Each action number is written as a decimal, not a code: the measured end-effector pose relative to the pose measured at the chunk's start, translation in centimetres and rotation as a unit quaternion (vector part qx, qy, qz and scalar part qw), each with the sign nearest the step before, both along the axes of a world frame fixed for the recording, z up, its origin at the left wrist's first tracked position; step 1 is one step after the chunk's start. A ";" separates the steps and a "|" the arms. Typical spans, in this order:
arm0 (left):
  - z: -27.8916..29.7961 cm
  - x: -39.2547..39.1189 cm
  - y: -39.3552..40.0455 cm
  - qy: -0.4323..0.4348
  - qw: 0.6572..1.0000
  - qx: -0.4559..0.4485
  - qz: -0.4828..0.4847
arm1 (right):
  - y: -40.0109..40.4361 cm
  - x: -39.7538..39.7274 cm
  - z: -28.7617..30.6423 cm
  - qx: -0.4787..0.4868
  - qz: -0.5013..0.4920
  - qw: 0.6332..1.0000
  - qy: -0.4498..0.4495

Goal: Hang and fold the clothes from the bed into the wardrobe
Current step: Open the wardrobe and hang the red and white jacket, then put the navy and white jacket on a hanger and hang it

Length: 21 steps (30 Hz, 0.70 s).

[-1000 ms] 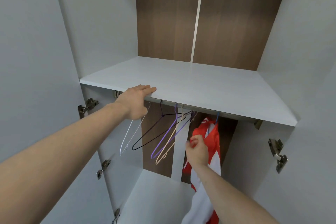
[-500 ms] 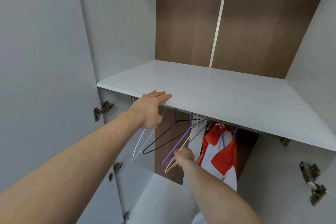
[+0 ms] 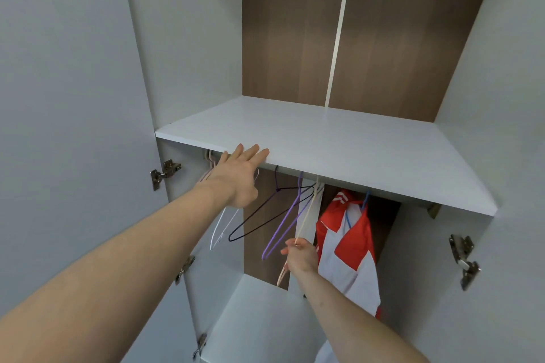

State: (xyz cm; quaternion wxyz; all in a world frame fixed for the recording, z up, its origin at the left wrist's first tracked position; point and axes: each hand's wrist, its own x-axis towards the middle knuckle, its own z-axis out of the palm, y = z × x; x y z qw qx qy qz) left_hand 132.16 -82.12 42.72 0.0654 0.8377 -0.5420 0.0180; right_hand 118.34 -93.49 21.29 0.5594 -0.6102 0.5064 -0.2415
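**A:** so the right hand [image 3: 300, 256] has its fingers pinched on the cream hanger [image 3: 308, 211], down at about 6 o'clock from where its hook meets the rail; left hand [image 3: 240, 175] sits at 9 o'clock from that, fingers straight and together, tips on the shelf [image 3: 339, 150] edge, holding nothing. Red-and-white shirt [image 3: 346, 240] is already hung, at 3 o'clock from the right hand. How would you get that hanger off cleanly?

**B:** my guess is lift first, then pull; the hook has to clear the rail before it comes toward you; the purple hanger [image 3: 287, 222] hangs right against it, so I'd tilt the cream one away toward the shirt side or they'll snag; the left hand on the shelf is a decent brace, keep it there.

**A:** anything you can't make out?

**B:** plenty; the rail is nearly all tucked under the shelf, so where the hooks sit is hidden; can't tell if cream and purple are actually tangled up top; the left hand covers the top of the white hanger [image 3: 219, 228]; the black hanger [image 3: 265, 215] looks free, though; the bed and the remaining clothes are out of view, so no idea how much is left; the shirt's bottom is cut off by the arm.
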 end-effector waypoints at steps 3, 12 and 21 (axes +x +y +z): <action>-2.9 -1.5 3.5 -0.001 0.999 -0.043 -0.020 | 2.6 -2.1 -0.2 0.007 -0.013 1.000 -0.019; -18.7 -9.0 23.2 0.234 0.967 -0.055 0.088 | 15.3 -8.7 -3.5 0.021 0.048 0.999 0.004; -26.4 -16.3 41.8 0.315 0.915 -0.022 0.250 | 27.8 -12.2 -9.5 0.135 0.208 0.962 0.111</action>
